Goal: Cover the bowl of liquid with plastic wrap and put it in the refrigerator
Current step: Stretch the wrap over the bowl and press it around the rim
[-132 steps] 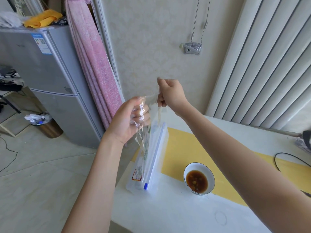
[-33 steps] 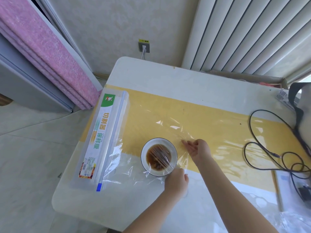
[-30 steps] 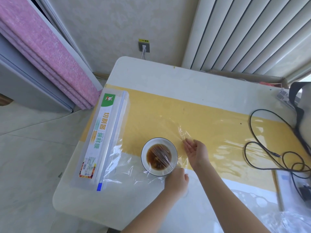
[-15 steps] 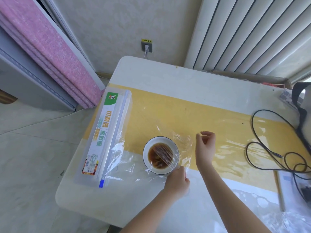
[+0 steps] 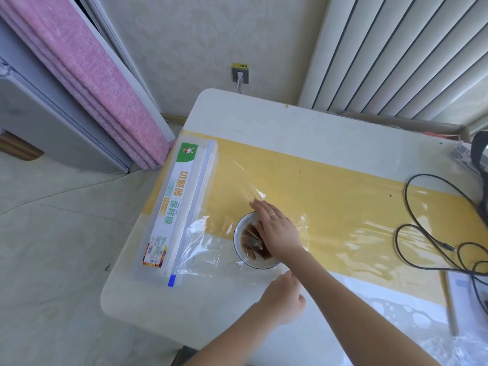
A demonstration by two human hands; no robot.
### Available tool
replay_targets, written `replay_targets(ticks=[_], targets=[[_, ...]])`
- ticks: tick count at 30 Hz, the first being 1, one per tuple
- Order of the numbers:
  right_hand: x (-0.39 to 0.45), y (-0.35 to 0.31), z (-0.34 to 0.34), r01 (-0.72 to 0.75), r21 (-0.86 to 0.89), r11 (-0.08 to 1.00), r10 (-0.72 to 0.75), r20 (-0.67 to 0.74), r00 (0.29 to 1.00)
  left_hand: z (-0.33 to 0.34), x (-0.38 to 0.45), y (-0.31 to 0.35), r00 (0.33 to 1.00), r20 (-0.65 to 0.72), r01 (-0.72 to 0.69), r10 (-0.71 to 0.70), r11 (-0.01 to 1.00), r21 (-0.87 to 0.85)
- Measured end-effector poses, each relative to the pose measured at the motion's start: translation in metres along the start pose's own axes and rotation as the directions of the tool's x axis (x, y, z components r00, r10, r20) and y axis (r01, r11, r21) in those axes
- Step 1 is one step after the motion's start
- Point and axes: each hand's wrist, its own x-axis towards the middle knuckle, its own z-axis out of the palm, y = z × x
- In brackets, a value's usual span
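Note:
A white bowl of brown liquid stands on the table near its front left part. A sheet of clear plastic wrap lies over it and spreads onto the table around it. My right hand rests flat on top of the bowl with fingers stretched out, pressing the wrap down at the far rim. My left hand is just in front of the bowl, fingers curled at the wrap's near edge. The grey refrigerator stands at the far left, door closed.
The plastic wrap dispenser box lies left of the bowl along the table's left edge. A black cable loops on the right. A pink curtain hangs between refrigerator and table.
My right hand has come from the right of the bowl to lie flat on top of it. My left hand has stayed at the bowl's near side.

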Motion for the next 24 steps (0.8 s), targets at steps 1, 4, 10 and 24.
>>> replay_targets(ticks=[1,4,10,24], targets=[[-0.001,-0.001,0.001,0.004,-0.025,1.0,-0.004,0.003,1.0,0.002,-0.003,-0.002,0.997,-0.046,-0.063,0.065,0.997,0.039],[-0.002,-0.002,0.002,0.029,-0.07,0.997,-0.029,0.0,1.0,-0.001,-0.014,-0.022,0.933,-0.203,-0.268,0.298,0.949,0.163],[-0.003,-0.003,0.002,0.009,-0.12,0.993,-0.006,0.032,0.999,-0.032,-0.011,-0.07,0.679,-0.694,-0.058,0.241,0.959,0.277],[-0.012,0.003,0.004,-0.283,0.492,0.823,0.375,-0.099,0.921,-0.053,0.042,-0.089,0.848,-0.512,0.071,0.135,0.929,0.364]])
